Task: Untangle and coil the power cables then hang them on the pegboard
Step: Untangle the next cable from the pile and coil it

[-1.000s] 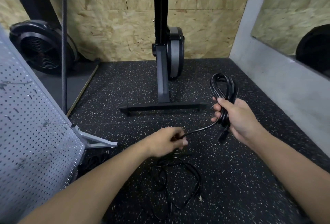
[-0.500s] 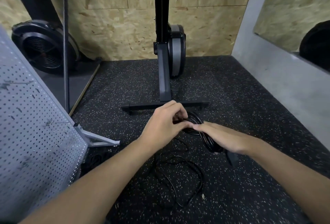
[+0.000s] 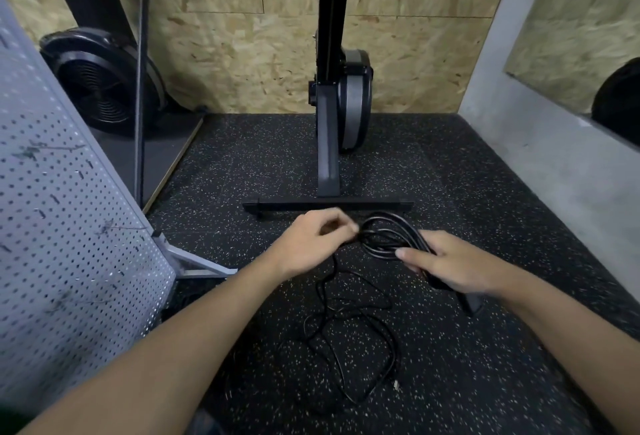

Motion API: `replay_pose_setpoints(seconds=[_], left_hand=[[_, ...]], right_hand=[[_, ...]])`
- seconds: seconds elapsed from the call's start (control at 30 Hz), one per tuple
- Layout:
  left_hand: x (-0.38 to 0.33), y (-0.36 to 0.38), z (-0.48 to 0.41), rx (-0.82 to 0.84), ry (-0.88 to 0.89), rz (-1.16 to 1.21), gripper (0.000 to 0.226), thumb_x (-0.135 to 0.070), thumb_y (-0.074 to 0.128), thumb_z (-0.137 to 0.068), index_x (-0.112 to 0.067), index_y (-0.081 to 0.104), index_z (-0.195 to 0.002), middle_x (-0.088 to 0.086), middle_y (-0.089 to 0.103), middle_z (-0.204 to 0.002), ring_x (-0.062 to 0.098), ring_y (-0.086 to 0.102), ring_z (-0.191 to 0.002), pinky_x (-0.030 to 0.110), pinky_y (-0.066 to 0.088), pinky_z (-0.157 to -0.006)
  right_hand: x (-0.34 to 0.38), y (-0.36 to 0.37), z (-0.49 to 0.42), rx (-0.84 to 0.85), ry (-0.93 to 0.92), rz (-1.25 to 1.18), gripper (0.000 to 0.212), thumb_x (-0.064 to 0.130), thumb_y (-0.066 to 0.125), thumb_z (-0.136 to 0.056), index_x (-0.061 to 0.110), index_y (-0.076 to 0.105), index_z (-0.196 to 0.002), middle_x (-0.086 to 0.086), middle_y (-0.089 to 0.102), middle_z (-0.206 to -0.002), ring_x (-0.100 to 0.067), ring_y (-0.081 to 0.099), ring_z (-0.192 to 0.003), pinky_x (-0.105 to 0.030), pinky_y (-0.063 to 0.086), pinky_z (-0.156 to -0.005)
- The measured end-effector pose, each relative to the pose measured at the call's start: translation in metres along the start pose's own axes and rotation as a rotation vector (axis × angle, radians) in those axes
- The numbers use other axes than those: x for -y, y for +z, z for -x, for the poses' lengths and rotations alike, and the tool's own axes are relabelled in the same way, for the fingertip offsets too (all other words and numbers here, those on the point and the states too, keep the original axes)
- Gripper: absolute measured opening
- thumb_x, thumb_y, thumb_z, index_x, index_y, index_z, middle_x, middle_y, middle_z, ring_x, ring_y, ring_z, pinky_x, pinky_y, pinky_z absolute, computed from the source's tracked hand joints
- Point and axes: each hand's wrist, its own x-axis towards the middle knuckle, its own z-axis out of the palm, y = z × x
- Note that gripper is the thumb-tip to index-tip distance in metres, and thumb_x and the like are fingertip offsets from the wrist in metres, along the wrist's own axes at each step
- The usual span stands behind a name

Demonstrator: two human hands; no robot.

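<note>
Two hands: left (image 3: 313,242), right (image 3: 450,263); two cables: coiled (image 3: 391,235), loose (image 3: 349,341); one pegboard (image 3: 62,226)

No text, label, brand, number or sign can be read anywhere in the view.
</note>
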Motion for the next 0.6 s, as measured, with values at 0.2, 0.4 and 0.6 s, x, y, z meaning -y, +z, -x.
replay_pose_setpoints(seconds=[0.2,0.4,0.6], left_hand=[[0.015,0.001,0.004,0.053,-0.037,-0.062,0.010,-0.033,0.074,-0.097,-0.024,0.078,-0.098,-0.015,0.072,-0.082,-0.003,0.062,-0.071,0.023,0.050,-0.068],[-0.003,0.008,0.003,-0.207,-0.103,0.431,0.018,-0.016,0.078,-0.093,-0.002,0.070,-0.098,0.014,0.072,-0.091,0.026,0.079,-0.085,0.035,0.065,-0.073],[-0.029,0.024,0.002,-0.306,-0.159,0.767,0.024,-0.016,0.072,-0.098,0.007,0.067,-0.097,0.027,0.074,-0.092,0.030,0.079,-0.081,0.037,0.066,-0.071]], right_hand=[[-0.001,-0.009,0.002,0.033,-0.050,-0.257,0.030,0.033,0.057,-0.104,0.008,0.057,-0.087,0.001,0.056,-0.074,-0.012,0.054,-0.063,-0.030,0.048,-0.062],[0.004,-0.002,0.003,-0.098,-0.088,-0.609,0.021,0.025,0.061,-0.101,0.005,0.061,-0.108,-0.004,0.063,-0.085,-0.016,0.055,-0.072,-0.035,0.051,-0.065],[0.016,0.016,0.002,-0.236,-0.111,-0.324,0.020,0.034,0.054,-0.107,0.028,0.069,-0.118,0.020,0.071,-0.088,-0.001,0.066,-0.087,-0.027,0.052,-0.087]])
